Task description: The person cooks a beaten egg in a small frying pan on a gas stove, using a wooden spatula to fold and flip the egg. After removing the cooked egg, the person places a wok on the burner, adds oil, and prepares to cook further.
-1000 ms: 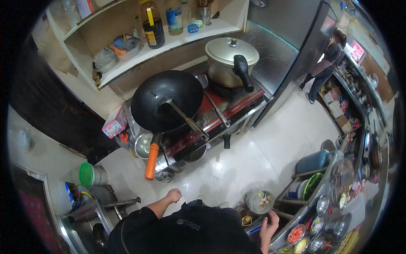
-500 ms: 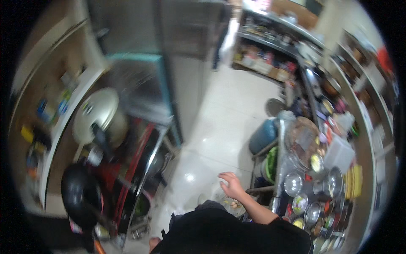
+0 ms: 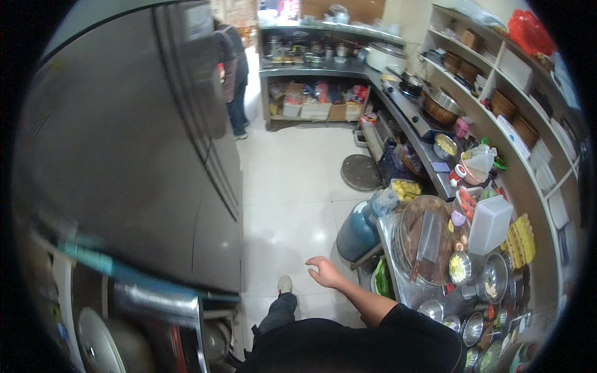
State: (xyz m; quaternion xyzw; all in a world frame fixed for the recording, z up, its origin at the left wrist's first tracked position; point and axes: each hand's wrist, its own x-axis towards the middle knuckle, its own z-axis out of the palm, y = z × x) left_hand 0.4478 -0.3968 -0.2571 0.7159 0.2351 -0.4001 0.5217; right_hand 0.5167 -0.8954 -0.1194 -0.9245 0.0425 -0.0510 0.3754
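Observation:
My right hand (image 3: 323, 272) hangs in front of me above the white tiled floor (image 3: 286, 230), loosely bent, with thumb and fingers apart and nothing in it. Nearest to it is a blue gas cylinder (image 3: 356, 231), a short way off to the right and not touched. Beyond that, a round wooden chopping board (image 3: 407, 231) lies on the metal counter, with a wide-bladed cleaver (image 3: 429, 236) flat on top. Steel bowls stand beside the board, one of them a bowl of chopped yellow food (image 3: 460, 267). My left hand is out of sight.
A tall metal refrigerator (image 3: 124, 143) walls the left side. Ahead, a person (image 3: 235, 81) stands near the doorway. A round drain cover (image 3: 360, 173) lies on the floor. Wall shelves (image 3: 491, 59) with stacked dishes run along the right. A lidded pot (image 3: 99, 348) stands at lower left.
I have moved forward and the view has turned: the wok and stove at left have slid out, and the refrigerator fills that side. My left hand has left the view; my right stays empty.

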